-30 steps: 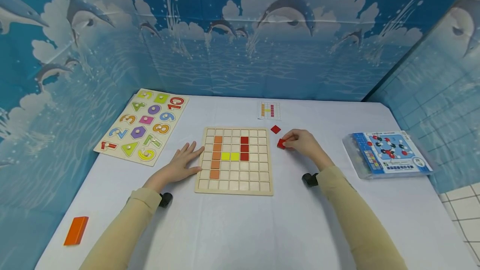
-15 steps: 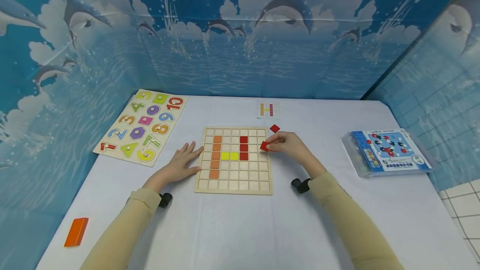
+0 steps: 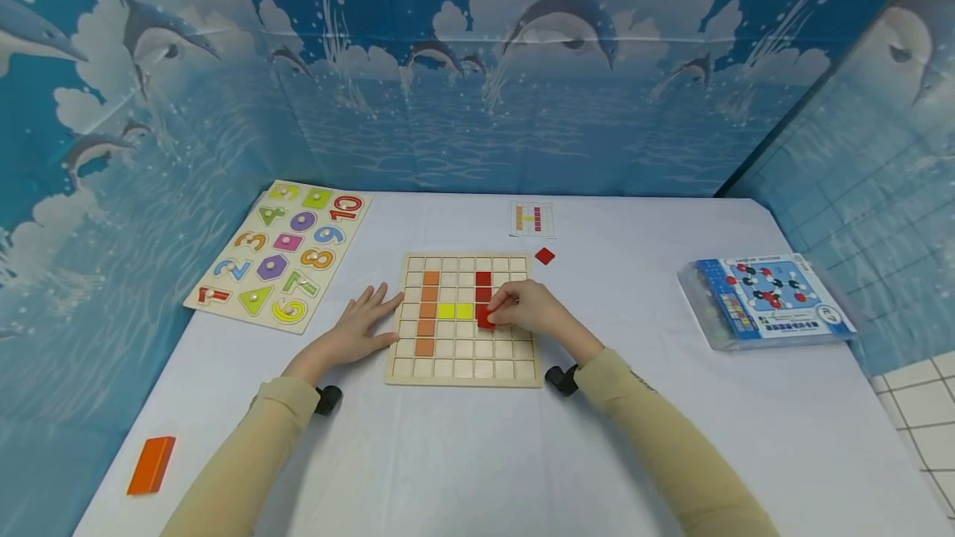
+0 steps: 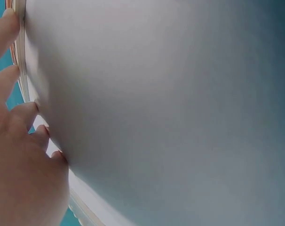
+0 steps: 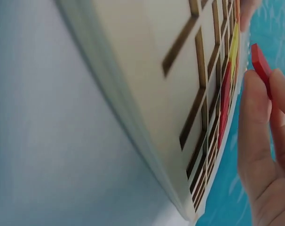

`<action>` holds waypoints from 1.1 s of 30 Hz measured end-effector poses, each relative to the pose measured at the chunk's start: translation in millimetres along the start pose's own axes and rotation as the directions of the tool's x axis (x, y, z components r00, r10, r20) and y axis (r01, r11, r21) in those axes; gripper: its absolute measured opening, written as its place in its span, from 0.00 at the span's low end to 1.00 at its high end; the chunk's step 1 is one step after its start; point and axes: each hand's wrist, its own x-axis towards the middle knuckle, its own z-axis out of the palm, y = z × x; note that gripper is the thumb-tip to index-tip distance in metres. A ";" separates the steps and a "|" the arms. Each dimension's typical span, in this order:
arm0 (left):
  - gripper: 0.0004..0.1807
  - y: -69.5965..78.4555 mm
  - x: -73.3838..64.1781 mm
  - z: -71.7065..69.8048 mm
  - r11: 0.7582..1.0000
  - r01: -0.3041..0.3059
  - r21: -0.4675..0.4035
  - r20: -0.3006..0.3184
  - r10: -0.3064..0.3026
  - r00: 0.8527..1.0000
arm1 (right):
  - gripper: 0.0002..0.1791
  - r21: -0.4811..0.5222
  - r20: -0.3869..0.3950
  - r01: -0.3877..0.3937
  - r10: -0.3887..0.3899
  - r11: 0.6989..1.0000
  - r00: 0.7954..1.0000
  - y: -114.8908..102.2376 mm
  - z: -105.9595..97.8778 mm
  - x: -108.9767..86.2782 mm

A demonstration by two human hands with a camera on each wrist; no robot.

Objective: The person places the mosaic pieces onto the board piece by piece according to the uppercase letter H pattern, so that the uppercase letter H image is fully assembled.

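My right hand (image 3: pixel 525 307) pinches a red square tile (image 5: pixel 261 65) between thumb and fingers, close over the wooden grid board (image 3: pixel 464 381). In the head view that tile overlaps the lower end of a column of red tiles (image 3: pixel 483 279). Spread out flat, my left hand (image 3: pixel 354 331) lies at the board's left edge, with fingertips right at the rim. Set in the board are a column of orange tiles (image 3: pixel 426 327) and two yellow tiles (image 3: pixel 455 311) that run from it toward the red column.
One loose red tile (image 3: pixel 545 256) lies off the board's upper right corner, below a small pattern card (image 3: pixel 533 220). A number puzzle board (image 3: pixel 279 255) is at the left, an orange block (image 3: pixel 152 465) at the front left, and a boxed set (image 3: pixel 776 301) at the right.
My right hand has carried the red tile from the table at the right, leftward across the board's edge to the red column. My left hand has stayed in place.
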 end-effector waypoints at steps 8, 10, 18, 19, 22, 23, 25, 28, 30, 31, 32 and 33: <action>0.39 -2.9 2.4 0.4 1.000 0.005 -0.001 0.000 -0.005 1.000 | 0.04 -0.100 0.010 0.000 0.001 0.995 1.000 -6.3 8.0 1.8; 0.39 -2.6 2.1 0.1 1.000 0.004 -0.003 -0.002 -0.004 1.000 | 0.04 -0.114 0.014 0.001 0.000 0.993 1.000 -7.0 9.7 2.8; 0.39 -1.4 1.3 -0.8 1.000 0.008 0.000 0.002 -0.008 1.000 | 0.03 -0.192 0.005 0.027 -0.026 0.981 1.000 -10.4 15.5 3.5; 0.39 -1.3 1.5 -0.9 1.000 0.008 -0.001 0.004 -0.008 1.000 | 0.04 -0.205 0.000 0.030 -0.031 0.978 1.000 -11.1 16.0 3.4; 0.39 -1.2 1.9 -1.2 1.000 0.011 -0.002 0.007 -0.011 1.000 | 0.04 -0.239 -0.015 0.044 -0.049 0.970 0.999 -12.0 18.0 3.4; 0.39 -1.2 1.8 -1.3 1.000 0.012 -0.003 0.007 -0.012 1.000 | 0.04 -0.249 -0.018 0.050 -0.056 0.967 0.998 -12.4 18.7 3.2; 0.39 -1.2 1.7 -1.3 1.000 0.013 -0.003 0.007 -0.013 1.000 | 0.05 -0.267 -0.019 0.066 -0.074 0.961 0.997 -13.6 20.0 2.4; 0.39 -1.6 1.6 -0.9 1.000 0.009 -0.004 0.002 -0.009 1.000 | 0.06 -0.292 -0.020 0.088 -0.098 0.953 0.995 -14.9 21.2 1.1; 0.39 -2.1 1.5 -0.4 1.000 0.005 -0.005 0.001 -0.005 1.000 | 0.06 -0.294 -0.015 0.091 -0.099 0.951 0.995 -14.8 21.0 0.2; 0.39 -2.3 1.6 -0.1 1.000 0.004 -0.006 0.002 -0.004 1.000 | 0.05 -0.290 -0.012 0.089 -0.097 0.953 0.995 -14.2 20.5 -0.2; 0.39 -2.6 1.6 0.2 1.000 0.004 -0.007 0.003 -0.004 1.000 | 0.05 -0.280 -0.008 0.087 -0.093 0.956 0.996 -13.0 19.7 -0.2; 0.39 -2.6 1.4 0.4 1.000 0.004 -0.010 0.005 -0.004 1.000 | 0.04 -0.266 -0.004 0.082 -0.087 0.960 0.996 -11.8 18.4 -0.5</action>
